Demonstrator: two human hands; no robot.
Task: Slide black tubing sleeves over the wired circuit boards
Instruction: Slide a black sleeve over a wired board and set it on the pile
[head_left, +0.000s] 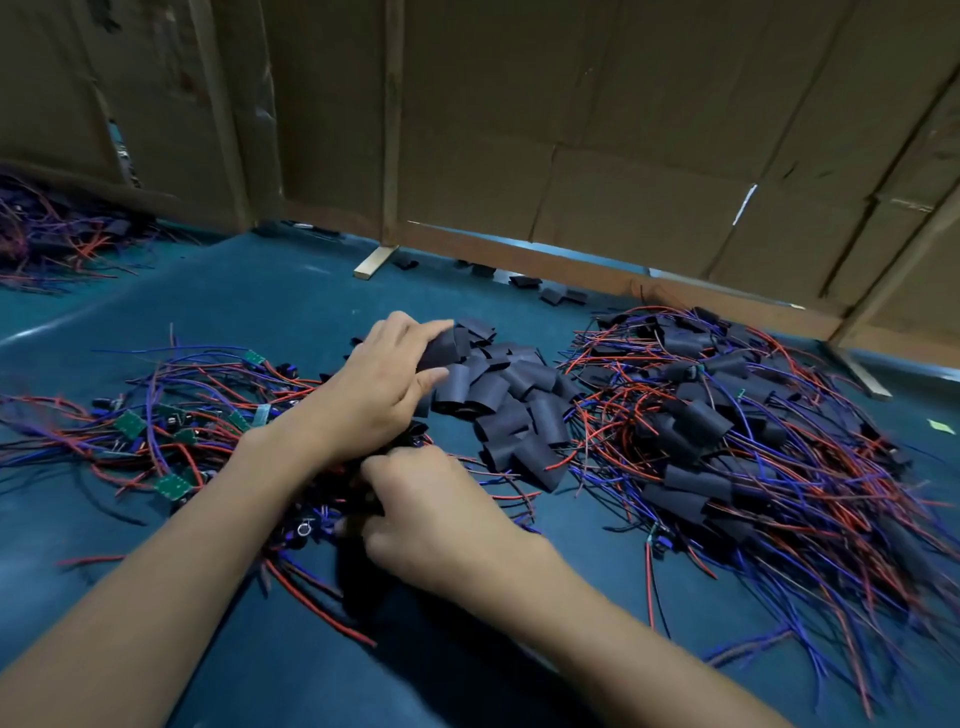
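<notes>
A heap of loose black tubing sleeves (511, 402) lies in the middle of the blue table. My left hand (384, 384) reaches into its near-left side and pinches one black sleeve (439, 351) between thumb and fingers. My right hand (431, 514) is below it, fingers curled round a bundle of wired circuit boards (332, 519), which is mostly hidden under the hand. Bare green boards with red and blue wires (171, 431) are spread at the left. Boards with sleeves on them (727, 441) are piled at the right.
Cardboard panels (597, 130) on wooden feet wall off the back of the blue table (270, 306). A few stray sleeves (561, 296) lie at their base. Another tangle of wires (52, 239) sits at the far left.
</notes>
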